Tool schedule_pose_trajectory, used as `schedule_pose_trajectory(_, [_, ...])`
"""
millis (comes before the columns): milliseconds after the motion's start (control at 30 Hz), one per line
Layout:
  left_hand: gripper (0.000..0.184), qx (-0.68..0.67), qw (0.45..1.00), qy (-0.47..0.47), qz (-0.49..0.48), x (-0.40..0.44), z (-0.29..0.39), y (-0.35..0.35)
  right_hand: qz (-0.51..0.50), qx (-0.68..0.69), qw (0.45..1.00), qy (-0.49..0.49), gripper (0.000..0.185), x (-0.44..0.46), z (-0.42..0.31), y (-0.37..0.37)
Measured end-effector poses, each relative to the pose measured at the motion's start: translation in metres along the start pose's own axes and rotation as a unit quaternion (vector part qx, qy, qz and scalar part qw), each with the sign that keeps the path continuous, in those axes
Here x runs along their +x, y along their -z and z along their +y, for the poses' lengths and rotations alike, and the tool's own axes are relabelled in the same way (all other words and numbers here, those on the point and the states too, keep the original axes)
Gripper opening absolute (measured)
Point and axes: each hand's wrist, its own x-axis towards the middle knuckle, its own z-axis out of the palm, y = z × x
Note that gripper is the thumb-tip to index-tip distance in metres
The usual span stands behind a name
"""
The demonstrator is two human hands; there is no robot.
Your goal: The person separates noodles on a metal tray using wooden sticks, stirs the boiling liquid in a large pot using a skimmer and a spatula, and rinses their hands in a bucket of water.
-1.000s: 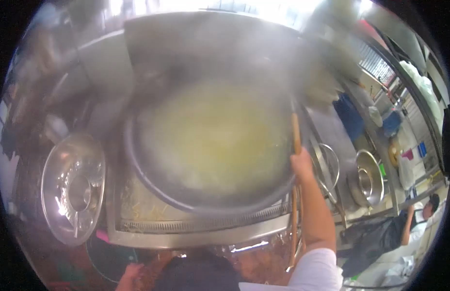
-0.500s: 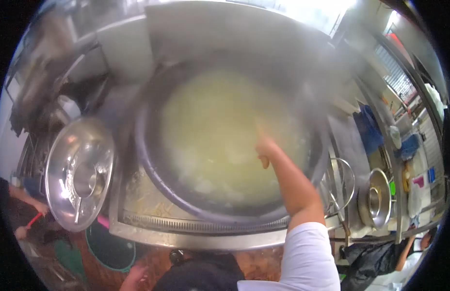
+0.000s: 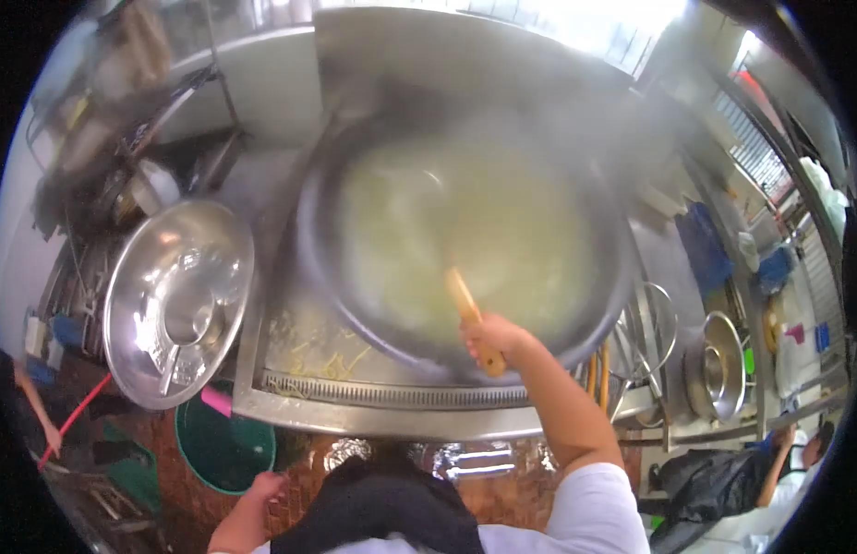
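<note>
My right hand (image 3: 491, 339) is closed round the wooden handle (image 3: 464, 297) of a tool whose far end reaches into a large wok (image 3: 327, 277). Pale yellow-green, steaming liquid (image 3: 521, 222) fills the wok, and the tool's head is hard to make out in it. Down at the lower left, my left hand (image 3: 270, 487) hangs beside my dark apron (image 3: 378, 508), fingers loosely bent; it is small and nothing can be made out in it. The green bucket (image 3: 227, 452) is the nearest thing to that hand.
A large steel bowl (image 3: 133, 323) with a smaller vessel inside stands left of the wok. Steel bowls (image 3: 724, 369) sit on the right. One person (image 3: 724, 475) is at the lower right; another person's arm (image 3: 39, 411) is near a red stick (image 3: 78, 420) at far left.
My right hand has moved left and nearer across the wok with the wooden handle. The view has shifted, and the steam over the near side is thinner.
</note>
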Motion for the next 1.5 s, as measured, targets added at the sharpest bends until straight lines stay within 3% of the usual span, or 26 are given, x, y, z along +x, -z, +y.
schedule_pose_trajectory(100, [0.036,0.001,1.000,-0.006,-0.004,-0.003,0.004,0.012,-0.057,0.076,0.995,0.010,0.024,-0.025,0.041,-0.012])
schedule_pose_trajectory(233, [0.033,-0.014,1.000,0.012,-0.020,0.019,-0.003,0.015,-0.057,0.167,0.983,-0.045,0.037,-0.103,0.054,-0.047])
schedule_pose_trajectory(333, [0.032,-0.041,0.999,0.017,-0.009,0.019,-0.009,0.020,-0.044,0.187,0.981,-0.026,0.039,-0.154,0.061,-0.078])
schedule_pose_trajectory(433, [0.030,-0.047,0.998,0.022,-0.017,0.043,-0.019,0.024,0.034,0.103,0.994,-0.031,0.043,-0.195,0.077,-0.124])
schedule_pose_trajectory(567, [0.026,-0.034,0.999,0.015,-0.034,0.047,-0.020,0.028,0.130,-0.017,0.988,0.077,0.038,-0.188,0.148,-0.150])
schedule_pose_trajectory(800, [0.025,-0.002,0.999,0.002,-0.038,0.067,-0.037,0.025,0.291,-0.295,0.899,0.140,0.048,-0.213,0.176,-0.191])
schedule_pose_trajectory(900, [0.024,-0.026,0.997,-0.008,-0.077,0.087,-0.057,0.033,0.256,-0.246,0.922,0.155,0.047,-0.219,0.186,-0.183])
schedule_pose_trajectory(1000, [0.023,0.017,0.995,-0.051,-0.085,0.083,-0.057,0.037,0.328,-0.319,0.882,0.110,0.046,-0.221,0.181,-0.186])
schedule_pose_trajectory(1100, [0.025,0.072,0.994,-0.044,-0.065,0.081,-0.051,0.038,0.250,-0.178,0.950,0.050,0.042,-0.228,0.158,-0.193])
schedule_pose_trajectory(1133, [0.026,0.094,0.993,-0.035,-0.059,0.085,-0.049,0.041,0.274,-0.201,0.938,0.075,0.043,-0.224,0.160,-0.194])
schedule_pose_trajectory(1200, [0.029,0.116,0.982,-0.130,-0.067,0.085,-0.049,0.042,0.325,-0.252,0.903,0.123,0.046,-0.216,0.163,-0.187])
schedule_pose_trajectory(1267, [0.030,0.158,0.957,-0.239,-0.049,0.086,-0.042,0.037,0.265,-0.188,0.941,0.098,0.042,-0.217,0.150,-0.193])
schedule_pose_trajectory(1333, [0.028,0.238,0.908,-0.344,-0.016,0.093,-0.046,0.033,0.207,-0.062,0.972,0.094,0.042,-0.211,0.146,-0.192])
schedule_pose_trajectory(1433, [0.023,0.365,0.809,-0.459,-0.034,0.109,-0.056,0.040,0.205,-0.024,0.974,0.094,0.040,-0.207,0.124,-0.175])
schedule_pose_trajectory(1467, [0.021,0.361,0.805,-0.467,-0.067,0.114,-0.059,0.044,0.227,-0.015,0.968,0.106,0.039,-0.204,0.118,-0.163])
schedule_pose_trajectory(1500, [0.020,0.217,0.892,-0.362,-0.162,0.119,-0.060,0.042,0.246,-0.006,0.962,0.118,0.038,-0.196,0.112,-0.147])
